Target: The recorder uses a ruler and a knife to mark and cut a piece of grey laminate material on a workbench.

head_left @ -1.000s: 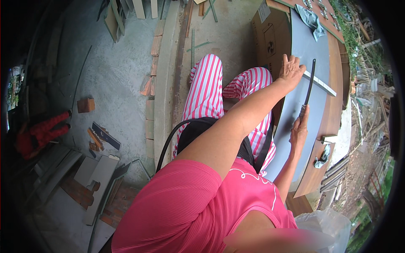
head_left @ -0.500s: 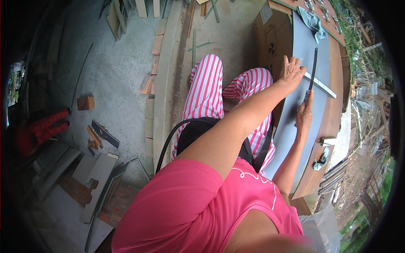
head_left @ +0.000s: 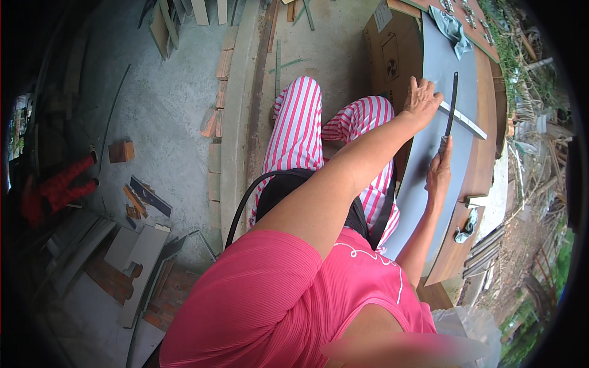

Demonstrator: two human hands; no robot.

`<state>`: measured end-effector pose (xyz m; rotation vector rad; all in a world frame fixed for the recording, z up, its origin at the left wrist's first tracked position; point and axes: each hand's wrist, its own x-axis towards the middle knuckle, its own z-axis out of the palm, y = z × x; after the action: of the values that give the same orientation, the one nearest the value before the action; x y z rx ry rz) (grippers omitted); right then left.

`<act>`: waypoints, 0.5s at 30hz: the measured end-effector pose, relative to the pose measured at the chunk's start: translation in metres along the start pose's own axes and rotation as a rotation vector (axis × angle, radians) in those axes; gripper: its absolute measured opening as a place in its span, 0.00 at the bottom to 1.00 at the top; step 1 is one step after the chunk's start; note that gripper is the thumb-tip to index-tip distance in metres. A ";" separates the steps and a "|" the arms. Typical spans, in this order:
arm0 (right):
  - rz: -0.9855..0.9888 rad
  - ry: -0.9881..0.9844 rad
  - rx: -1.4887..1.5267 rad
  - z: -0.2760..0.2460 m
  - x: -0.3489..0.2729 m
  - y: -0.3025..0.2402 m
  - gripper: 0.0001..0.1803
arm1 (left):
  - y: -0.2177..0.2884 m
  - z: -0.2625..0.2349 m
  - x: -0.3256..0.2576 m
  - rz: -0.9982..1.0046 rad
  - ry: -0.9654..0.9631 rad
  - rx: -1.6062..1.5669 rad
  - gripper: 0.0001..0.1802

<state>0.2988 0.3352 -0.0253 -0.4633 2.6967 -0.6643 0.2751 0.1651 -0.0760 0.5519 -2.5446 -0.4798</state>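
My left hand (head_left: 422, 103) is closed over the near-left end of a narrow white strip (head_left: 469, 124), pressing it on a grey-blue board (head_left: 423, 178). My right hand (head_left: 439, 168) grips a handsaw (head_left: 453, 110) by its handle. The saw's slim dark blade has a hole near the tip and points away from me. It crosses the strip just right of my left hand. Whether the teeth have cut into the strip I cannot tell.
A cardboard box (head_left: 392, 55) stands beyond my knees. Light blue cloths lie on the worktop, one (head_left: 451, 30) at the far end, another (head_left: 467, 226) near a brown wooden board (head_left: 451, 245). Offcuts (head_left: 150, 196) and a brick (head_left: 121, 151) lie on the concrete floor at left.
The saw and my right hand have drawn back slightly toward me along the blade's line. My left hand keeps its hold on the strip. The whole view has shifted a little.
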 end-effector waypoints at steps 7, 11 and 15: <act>-0.058 0.033 0.031 -0.001 0.036 -0.023 0.31 | 0.005 -0.006 -0.001 -0.018 -0.018 0.044 0.09; -0.099 0.048 0.055 0.005 0.012 -0.005 0.31 | 0.000 -0.006 -0.001 -0.017 -0.033 0.023 0.09; -0.042 0.020 0.026 0.002 -0.034 0.018 0.31 | 0.001 -0.005 0.001 -0.008 -0.035 0.010 0.09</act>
<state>0.3259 0.3630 -0.0277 -0.5100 2.7007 -0.7183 0.2769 0.1645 -0.0707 0.5616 -2.5805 -0.4842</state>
